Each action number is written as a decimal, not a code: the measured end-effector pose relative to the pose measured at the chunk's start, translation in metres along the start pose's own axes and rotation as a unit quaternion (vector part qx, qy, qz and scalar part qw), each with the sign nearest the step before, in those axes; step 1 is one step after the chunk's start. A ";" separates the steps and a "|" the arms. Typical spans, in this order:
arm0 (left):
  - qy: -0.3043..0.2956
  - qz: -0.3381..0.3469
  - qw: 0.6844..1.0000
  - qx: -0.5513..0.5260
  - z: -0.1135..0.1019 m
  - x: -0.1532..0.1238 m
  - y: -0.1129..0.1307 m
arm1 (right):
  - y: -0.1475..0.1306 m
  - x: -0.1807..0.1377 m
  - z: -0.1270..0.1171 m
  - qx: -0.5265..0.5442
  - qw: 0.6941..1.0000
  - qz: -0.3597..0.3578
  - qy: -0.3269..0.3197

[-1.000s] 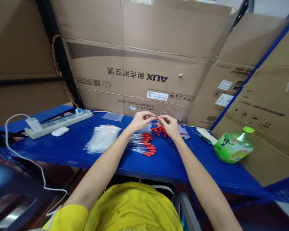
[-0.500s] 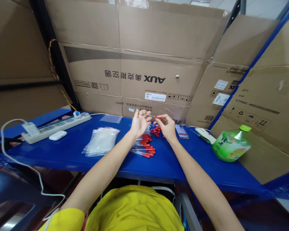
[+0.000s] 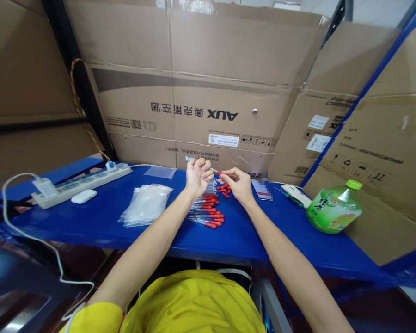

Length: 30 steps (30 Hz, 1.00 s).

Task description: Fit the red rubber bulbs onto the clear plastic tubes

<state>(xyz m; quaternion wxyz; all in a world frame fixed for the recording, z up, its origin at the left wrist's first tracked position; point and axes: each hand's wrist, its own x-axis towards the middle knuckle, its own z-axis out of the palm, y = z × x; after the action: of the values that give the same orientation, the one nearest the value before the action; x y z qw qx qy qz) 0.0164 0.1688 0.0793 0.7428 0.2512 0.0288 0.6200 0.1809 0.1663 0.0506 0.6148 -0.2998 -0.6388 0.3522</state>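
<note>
A glass dropper with a red bulb (image 3: 216, 172) is held up between my two hands above the blue table. My left hand (image 3: 198, 176) has its fingers curled in around the clear tube end, most of which they hide. With thumb and fingertips, my right hand (image 3: 238, 184) pinches the red bulb end. Below them lies a pile of droppers (image 3: 213, 217), red bulbs pointing right and clear tubes pointing left. Several loose red bulbs (image 3: 224, 189) lie just behind the pile, partly covered by my right hand.
Left of the pile sit stacked clear plastic bags (image 3: 146, 205), with another flat bag (image 3: 160, 171) behind. A power strip (image 3: 83, 184) and a white case (image 3: 83, 196) are farther left. To the right are a phone (image 3: 262, 190), a green-handled tool (image 3: 294, 200) and a green bottle (image 3: 333, 208).
My left hand's fingers have curled in from a looser, more spread pose. My right hand has shifted slightly left and the dropper's bulb is now closer to the left hand.
</note>
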 end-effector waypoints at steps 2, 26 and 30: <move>-0.005 0.004 1.000 0.005 0.001 0.000 -0.001 | 0.000 -0.001 0.000 0.000 1.000 -0.002 0.004; -0.018 0.026 0.999 0.040 0.003 -0.002 -0.007 | -0.005 -0.001 -0.001 -0.019 0.999 -0.028 0.013; -0.016 0.029 0.999 0.041 0.004 -0.002 -0.006 | -0.007 -0.002 -0.001 -0.019 0.999 -0.026 0.004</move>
<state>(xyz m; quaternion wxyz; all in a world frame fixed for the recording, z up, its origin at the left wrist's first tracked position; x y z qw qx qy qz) 0.0229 0.1652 0.0794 0.7140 0.2921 0.0357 0.6353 0.1826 0.1610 0.0549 0.6203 -0.2966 -0.6504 0.3228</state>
